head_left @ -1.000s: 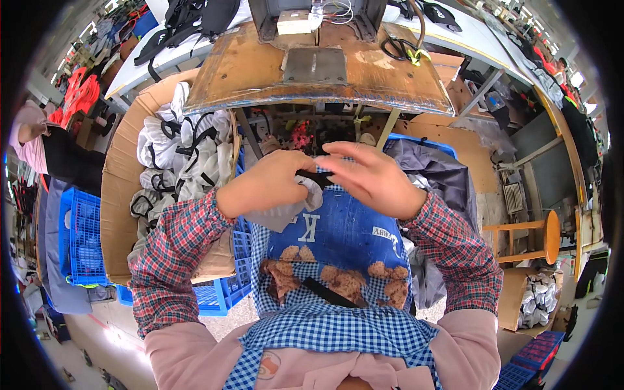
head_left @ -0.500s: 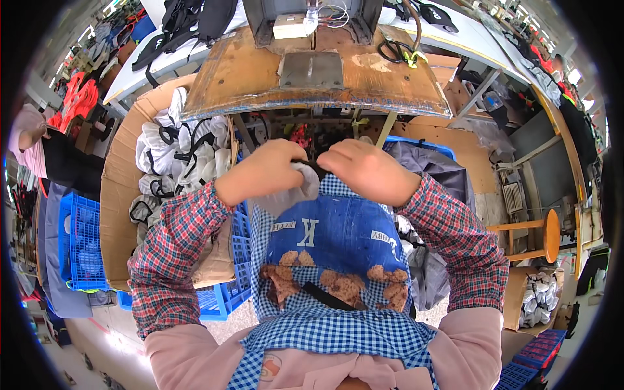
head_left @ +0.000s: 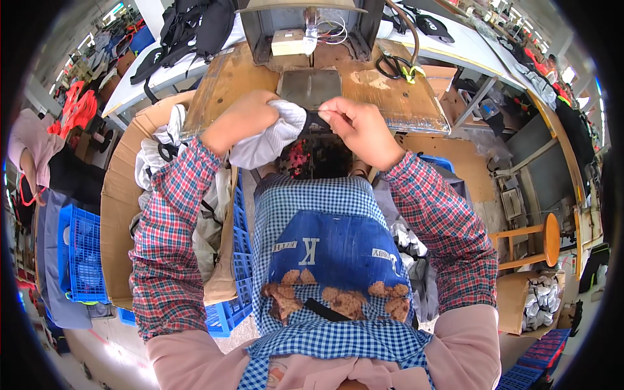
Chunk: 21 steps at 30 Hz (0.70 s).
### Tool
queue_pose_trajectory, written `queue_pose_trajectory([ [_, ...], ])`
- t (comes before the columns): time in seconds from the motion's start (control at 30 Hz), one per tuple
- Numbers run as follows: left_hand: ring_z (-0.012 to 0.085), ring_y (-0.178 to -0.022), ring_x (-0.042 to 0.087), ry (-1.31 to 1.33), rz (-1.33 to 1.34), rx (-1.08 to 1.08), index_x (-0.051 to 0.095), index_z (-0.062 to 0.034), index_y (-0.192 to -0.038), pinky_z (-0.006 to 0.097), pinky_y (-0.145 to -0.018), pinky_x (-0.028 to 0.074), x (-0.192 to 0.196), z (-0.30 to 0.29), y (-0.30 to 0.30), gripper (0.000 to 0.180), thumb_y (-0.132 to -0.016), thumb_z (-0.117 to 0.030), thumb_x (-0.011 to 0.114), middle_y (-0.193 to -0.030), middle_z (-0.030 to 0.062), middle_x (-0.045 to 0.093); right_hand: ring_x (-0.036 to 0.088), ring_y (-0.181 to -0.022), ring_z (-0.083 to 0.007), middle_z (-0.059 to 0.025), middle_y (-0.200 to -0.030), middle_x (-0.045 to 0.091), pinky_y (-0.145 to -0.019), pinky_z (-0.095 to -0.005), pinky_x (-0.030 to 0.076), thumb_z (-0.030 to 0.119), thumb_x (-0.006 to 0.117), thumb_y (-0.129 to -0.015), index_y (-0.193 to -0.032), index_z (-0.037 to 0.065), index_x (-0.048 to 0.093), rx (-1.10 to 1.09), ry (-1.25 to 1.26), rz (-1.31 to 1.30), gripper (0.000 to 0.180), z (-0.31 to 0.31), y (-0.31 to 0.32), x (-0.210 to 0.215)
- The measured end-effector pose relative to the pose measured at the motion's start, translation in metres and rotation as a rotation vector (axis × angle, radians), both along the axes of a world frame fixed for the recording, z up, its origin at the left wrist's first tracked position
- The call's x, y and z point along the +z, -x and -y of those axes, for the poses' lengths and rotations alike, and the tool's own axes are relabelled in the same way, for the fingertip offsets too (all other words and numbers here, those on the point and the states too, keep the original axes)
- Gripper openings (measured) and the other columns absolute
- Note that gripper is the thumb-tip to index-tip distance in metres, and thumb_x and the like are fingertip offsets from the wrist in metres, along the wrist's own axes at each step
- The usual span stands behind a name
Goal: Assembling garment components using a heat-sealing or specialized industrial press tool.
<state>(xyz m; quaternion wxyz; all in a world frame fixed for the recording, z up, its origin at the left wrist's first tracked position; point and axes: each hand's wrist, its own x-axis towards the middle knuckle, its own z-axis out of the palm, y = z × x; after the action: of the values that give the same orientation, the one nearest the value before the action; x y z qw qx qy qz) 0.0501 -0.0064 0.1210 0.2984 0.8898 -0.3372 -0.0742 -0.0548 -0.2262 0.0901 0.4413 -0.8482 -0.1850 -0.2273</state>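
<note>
My left hand [head_left: 244, 120] is closed on a white, finely striped fabric piece [head_left: 268, 140] that hangs in folds under its fingers. A dark trim end runs from that piece toward my right hand [head_left: 363, 129], whose thumb and forefinger pinch it. Both hands are at the front edge of a worn wooden worktable [head_left: 227, 75], above my lap. The exact shape of the fabric piece is hidden by its folds and my left hand.
A cardboard box [head_left: 120, 214] of white pieces with black trim stands at left, beside blue crates [head_left: 84, 253]. On the table is a machine housing [head_left: 364, 39]. A wooden stool [head_left: 551, 239] is at right. Another person [head_left: 49, 149] stands far left.
Both hands have moved up and away from my body, toward the table edge. The fabric piece has come with them and hangs more spread out below my left hand.
</note>
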Motion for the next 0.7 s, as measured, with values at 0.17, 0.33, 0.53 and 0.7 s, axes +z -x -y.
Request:
queue_pose_trajectory([
  [0.17, 0.0245, -0.089, 0.068, -0.065, 0.058, 0.025, 0.068, 0.0036, -0.102, 0.034, -0.078, 0.05, -0.004, 0.005, -0.052, 0.032, -0.081, -0.018, 0.056, -0.098, 0.0171, 0.07, 0.055, -0.064, -0.0065, 0.0, -0.072, 0.061, -0.061, -0.0241, 0.048, 0.012, 0.059, -0.095, -0.104, 0.001, 0.064, -0.019, -0.007, -0.087, 0.015, 0.006, -0.037, -0.001],
  [0.33, 0.0404, -0.088, 0.064, -0.062, 0.081, 0.016, 0.067, 0.0052, -0.087, 0.043, -0.075, 0.049, 0.006, 0.019, -0.08, 0.028, -0.079, -0.019, 0.056, -0.092, 0.0274, 0.066, 0.057, -0.069, -0.0063, -0.0006, -0.078, 0.063, -0.064, -0.0234, 0.048, 0.012, 0.058, -0.096, -0.107, 0.001, 0.064, -0.022, -0.036, -0.067, 0.017, 0.012, -0.062, 0.004],
  [0.53, 0.0331, -0.086, 0.067, -0.461, 0.456, -0.194, 0.069, 0.0052, -0.092, 0.039, -0.076, 0.05, 0.025, 0.027, -0.098, 0.027, -0.079, -0.016, 0.058, -0.091, 0.0234, 0.068, 0.062, -0.071, -0.0085, -0.0023, -0.081, 0.067, -0.065, -0.0243, 0.05, 0.013, 0.059, -0.095, -0.108, 0.001, 0.065, -0.058, -0.049, -0.105, 0.019, 0.018, -0.082, 0.013],
  [0.7, 0.0338, -0.083, 0.067, -0.289, 0.42, -0.216, 0.069, 0.0035, -0.089, 0.037, -0.074, 0.051, 0.025, 0.028, -0.105, 0.024, -0.08, -0.017, 0.06, -0.089, 0.0232, 0.067, 0.057, -0.065, -0.0086, -0.0032, -0.074, 0.064, -0.062, -0.025, 0.048, 0.014, 0.061, -0.093, -0.105, 0.001, 0.066, -0.052, -0.076, -0.057, 0.019, 0.019, -0.092, 0.017],
])
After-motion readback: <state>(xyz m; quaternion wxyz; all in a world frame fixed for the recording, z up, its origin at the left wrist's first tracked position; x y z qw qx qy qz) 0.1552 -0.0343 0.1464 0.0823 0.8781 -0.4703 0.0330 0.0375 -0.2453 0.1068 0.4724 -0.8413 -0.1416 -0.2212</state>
